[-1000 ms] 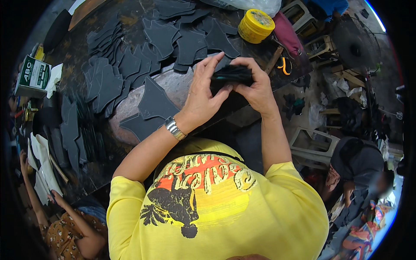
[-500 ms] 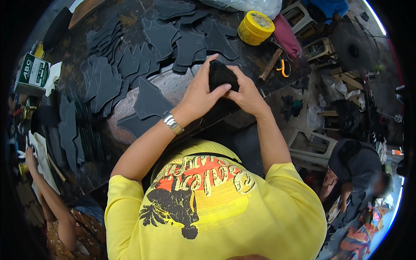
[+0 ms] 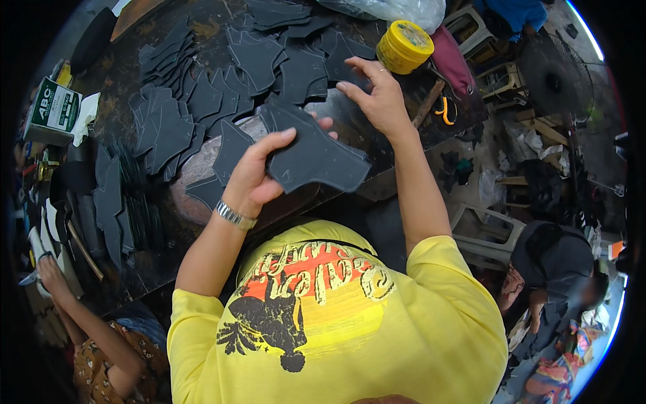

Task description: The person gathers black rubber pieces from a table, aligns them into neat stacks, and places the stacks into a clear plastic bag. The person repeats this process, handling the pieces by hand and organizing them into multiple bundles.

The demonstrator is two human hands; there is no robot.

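My left hand grips a flat dark grey cut-out piece, shaped like a shoe upper, between thumb and fingers above the table's near edge. The piece lies face up and tilted, one curved end toward the right. My right hand is raised off it, thumb and fingers apart and holding nothing, just nearer than a yellow tub. Left of my left hand, a similar loose piece rests on a worn round slab. Overlapping stacks of such pieces spread across the table behind.
Beyond my right hand lie a wooden-handled tool and orange-handled scissors. A green-and-white box stands at the left. Co-workers sit at lower left and right; plastic stools and a fan are also at right.
Both hands were together around the dark piece, which was bent up. Now the left hand has brought it nearer and flatter, while the right hand has let go and moved away, opening.
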